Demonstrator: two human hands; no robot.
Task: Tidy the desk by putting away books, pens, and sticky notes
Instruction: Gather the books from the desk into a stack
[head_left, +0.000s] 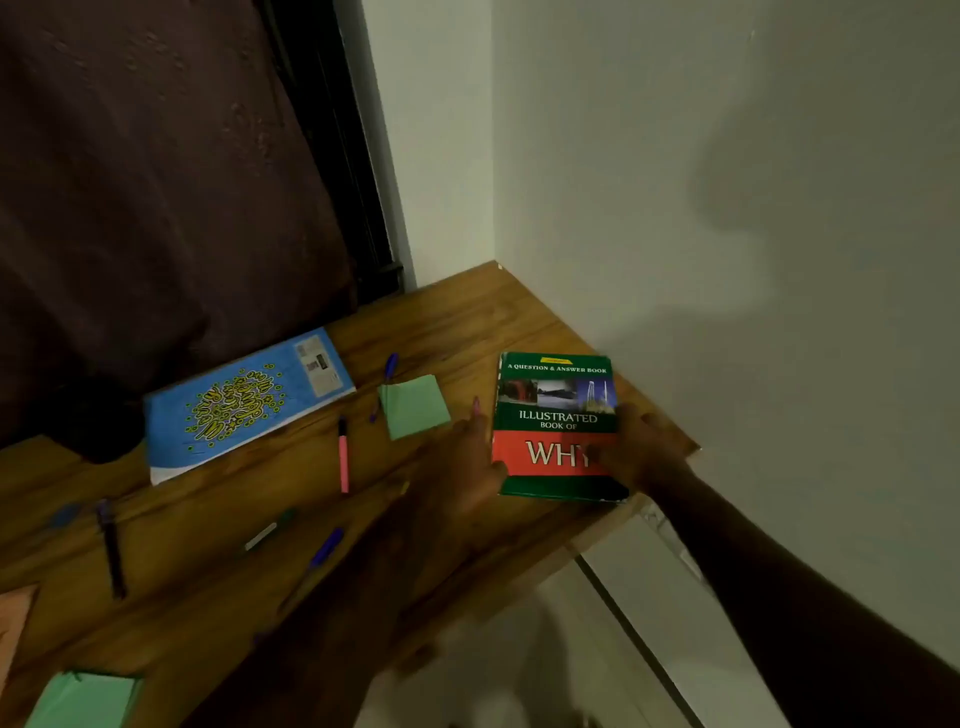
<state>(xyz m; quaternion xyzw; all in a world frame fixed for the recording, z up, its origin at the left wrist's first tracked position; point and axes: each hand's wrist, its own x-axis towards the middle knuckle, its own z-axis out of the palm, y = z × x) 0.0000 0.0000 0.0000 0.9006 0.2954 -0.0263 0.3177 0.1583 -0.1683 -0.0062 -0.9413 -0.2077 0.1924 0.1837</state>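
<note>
Green and red book (556, 415): flat on the desk (467, 322), cover up, near the corner by the wall.
Left hand (467, 467): against the book's left edge, fingers (475, 408) spread apart, one pointing along that edge.
Right hand (641, 449): over the book's lower right corner, fingers laid on the cover; grip unclear.
Blue book (244, 402): well left, flat.
Green sticky notes (414, 406): between the books.
Pink pen (343, 454): beside the notes.

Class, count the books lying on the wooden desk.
2: the green-and-red book by the right wall, a hand at each side, and the blue book at the left. Others may lie out of frame.
</note>
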